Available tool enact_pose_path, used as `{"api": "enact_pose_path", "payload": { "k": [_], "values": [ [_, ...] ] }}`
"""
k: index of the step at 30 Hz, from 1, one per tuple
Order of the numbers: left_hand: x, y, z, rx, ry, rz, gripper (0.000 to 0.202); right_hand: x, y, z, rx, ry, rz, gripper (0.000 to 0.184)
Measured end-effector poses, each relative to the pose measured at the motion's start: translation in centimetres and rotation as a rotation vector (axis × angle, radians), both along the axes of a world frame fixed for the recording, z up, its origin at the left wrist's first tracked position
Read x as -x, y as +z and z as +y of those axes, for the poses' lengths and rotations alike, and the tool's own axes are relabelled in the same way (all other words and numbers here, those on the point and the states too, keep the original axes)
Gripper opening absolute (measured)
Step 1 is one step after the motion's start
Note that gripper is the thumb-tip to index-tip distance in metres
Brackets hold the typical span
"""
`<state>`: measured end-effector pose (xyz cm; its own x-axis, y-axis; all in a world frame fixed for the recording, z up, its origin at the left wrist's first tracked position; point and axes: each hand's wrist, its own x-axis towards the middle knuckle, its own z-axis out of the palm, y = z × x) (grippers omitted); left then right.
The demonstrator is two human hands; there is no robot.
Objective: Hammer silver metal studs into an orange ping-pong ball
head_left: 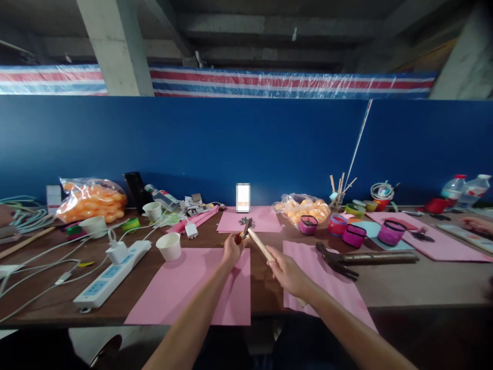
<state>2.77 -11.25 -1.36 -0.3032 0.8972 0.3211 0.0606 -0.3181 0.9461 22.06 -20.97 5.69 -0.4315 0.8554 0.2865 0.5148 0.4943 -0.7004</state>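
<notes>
My right hand (pixel 287 271) is wrapped round a pale wooden stick (pixel 259 243) that slants up and to the left over the table. My left hand (pixel 232 250) is pinched on a small red and dark piece (pixel 239 238) at the stick's upper end, close to a little silvery flower-shaped part (pixel 244 221) lying on a pink sheet (pixel 250 220). Both forearms reach out over two more pink paper sheets, one on the left (pixel 185 288) and one on the right (pixel 331 288), on the brown table.
Large dark scissors (pixel 336 261) and a long dark rod (pixel 379 256) lie right of my hands. A white power strip (pixel 111 275) with cables, paper cups (pixel 169 246), bags of orange balls (pixel 91 199), small coloured baskets (pixel 353 234) and water bottles (pixel 466 191) line the table. Another person's hand (pixel 477 224) shows far right.
</notes>
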Motion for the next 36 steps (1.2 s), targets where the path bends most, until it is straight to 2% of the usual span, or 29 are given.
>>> {"api": "enact_pose_path", "payload": {
  "k": [5,17,22,25,28,32,36],
  "values": [
    [-0.1,0.2,0.0,-0.006,-0.008,-0.01,0.033,-0.1,0.0,-0.1,0.046,-0.009,0.068,0.042],
    [0.2,0.2,0.2,0.002,-0.014,0.008,0.034,0.2,0.0,-0.3,0.042,-0.009,0.06,0.042],
    [0.3,0.2,0.1,0.006,0.008,0.044,0.033,0.0,0.5,1.0,0.043,0.017,0.048,0.039],
    [0.3,0.4,-0.1,0.006,0.038,0.071,0.034,-0.5,0.9,2.9,-0.108,-0.042,-0.004,0.036],
    [0.4,0.6,-0.5,0.0,0.05,0.103,0.035,-1.0,0.8,4.9,-0.229,-0.153,-0.142,0.035],
    [0.5,0.7,-0.5,0.007,0.048,0.138,0.036,-2.0,0.1,7.1,-0.18,-0.315,-0.305,0.038],
    [0.5,0.5,-0.2,0.009,0.046,0.162,0.035,-2.8,-0.6,8.4,-0.155,-0.365,-0.298,0.043]
  ]
}}
